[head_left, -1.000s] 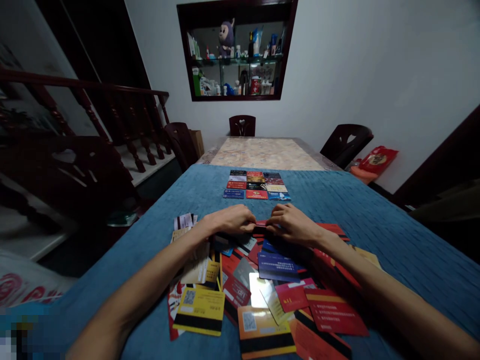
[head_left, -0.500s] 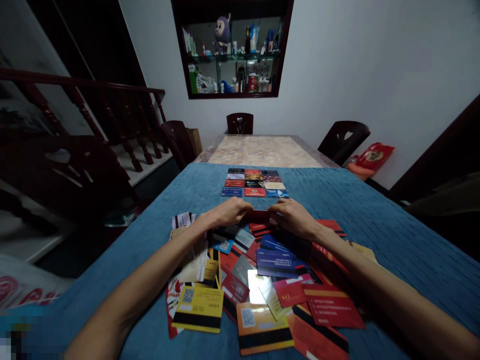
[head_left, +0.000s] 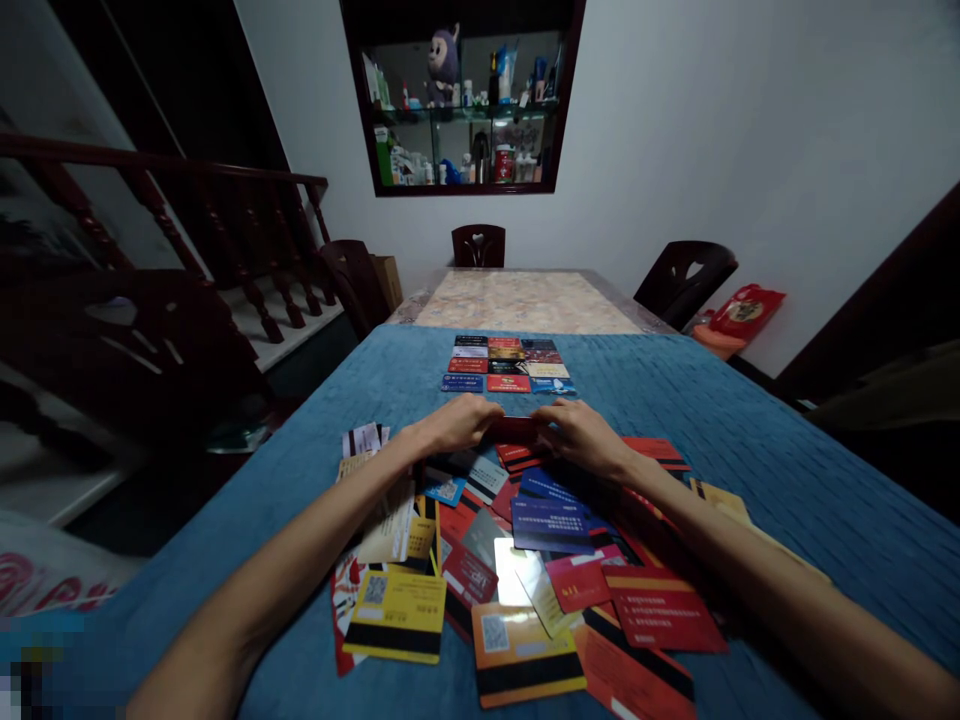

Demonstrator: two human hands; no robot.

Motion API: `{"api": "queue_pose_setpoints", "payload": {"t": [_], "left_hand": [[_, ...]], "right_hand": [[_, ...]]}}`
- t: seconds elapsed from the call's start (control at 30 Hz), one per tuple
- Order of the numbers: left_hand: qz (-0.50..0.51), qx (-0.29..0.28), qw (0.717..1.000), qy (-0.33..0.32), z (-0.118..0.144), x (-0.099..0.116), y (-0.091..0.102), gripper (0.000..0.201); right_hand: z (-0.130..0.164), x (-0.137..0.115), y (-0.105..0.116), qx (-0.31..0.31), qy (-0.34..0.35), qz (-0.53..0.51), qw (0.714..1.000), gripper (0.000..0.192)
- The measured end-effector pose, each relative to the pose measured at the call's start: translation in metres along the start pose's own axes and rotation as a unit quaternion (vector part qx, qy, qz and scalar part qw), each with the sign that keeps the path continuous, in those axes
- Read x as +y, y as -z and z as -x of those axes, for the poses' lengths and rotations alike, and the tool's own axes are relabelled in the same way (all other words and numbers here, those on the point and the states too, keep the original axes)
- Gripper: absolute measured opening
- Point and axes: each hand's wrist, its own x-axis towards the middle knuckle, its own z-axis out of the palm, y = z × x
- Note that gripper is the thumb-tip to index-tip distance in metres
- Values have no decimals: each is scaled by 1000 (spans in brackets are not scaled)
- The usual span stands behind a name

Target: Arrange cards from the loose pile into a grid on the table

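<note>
A second ago both hands pressed low on the heap of cards, a dark red card barely showing between them. Now the left hand [head_left: 457, 423] and right hand [head_left: 581, 436] sit a little farther from the person, holding that dark red card [head_left: 513, 429] lifted off the heap by its ends.

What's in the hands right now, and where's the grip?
A dark red card, held between both hands: left hand pinches its left end, right hand its right end, just above the loose pile of cards.
</note>
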Motion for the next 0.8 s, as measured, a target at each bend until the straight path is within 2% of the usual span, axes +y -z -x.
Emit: {"api": "queue_pose_setpoints", "payload": {"t": [0.27, 0.43, 0.6, 0.8], "left_hand": [[3, -6, 1000, -1, 0, -1, 3, 23], [36, 33, 999, -10, -1, 1, 4, 24], [56, 60, 997, 11, -2, 1, 2, 31], [59, 94, 993, 41, -3, -3, 1, 30]], "right_hand": [[1, -1, -5, 46, -24, 26, 998, 23], [1, 0, -6, 87, -27, 27, 996, 24], [0, 2, -7, 119, -15, 18, 993, 25], [2, -6, -5, 124, 12, 85, 988, 33]]}}
